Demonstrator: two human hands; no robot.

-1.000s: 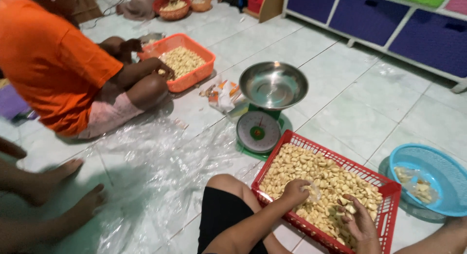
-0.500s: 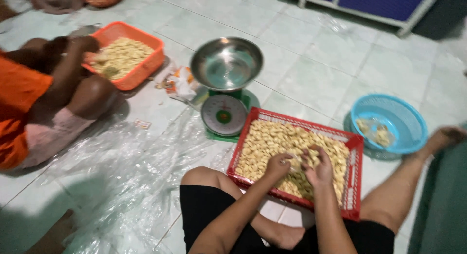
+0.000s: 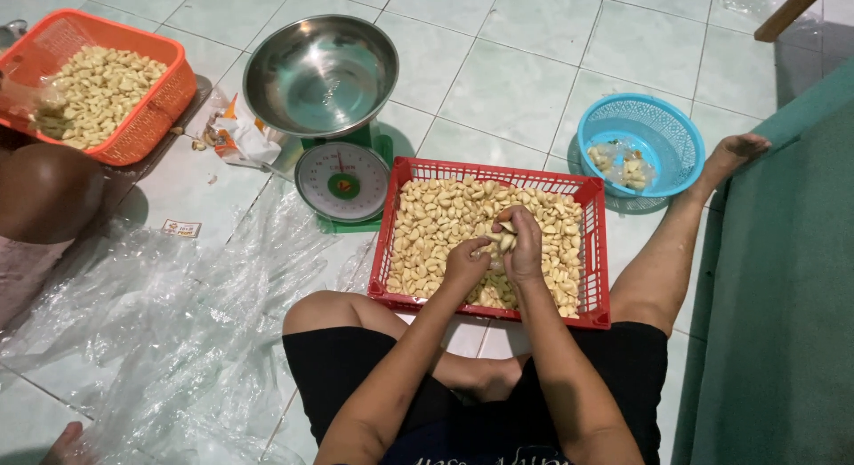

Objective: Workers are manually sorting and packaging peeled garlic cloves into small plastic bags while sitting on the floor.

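Observation:
A red plastic crate (image 3: 398, 235) full of pale peeled garlic cloves (image 3: 436, 220) sits on the tiled floor between my knees. Both my hands are over its middle. My left hand (image 3: 465, 264) is closed around a few cloves, knuckles up. My right hand (image 3: 521, 242) is closed on a small bunch of cloves, which show between thumb and fingers. The two hands touch each other above the heap.
A green kitchen scale (image 3: 343, 182) with a steel bowl (image 3: 320, 73) stands left of the crate. A blue basket (image 3: 639, 143) holds some scraps by my right foot. An orange crate (image 3: 151, 127) of cloves and another person's knee (image 3: 44, 191) are far left. Clear plastic sheet (image 3: 178, 314) covers the floor.
The view has swung down and right, so the other person is nearly out of frame. My hands have come together over the crate's middle and lifted cloves.

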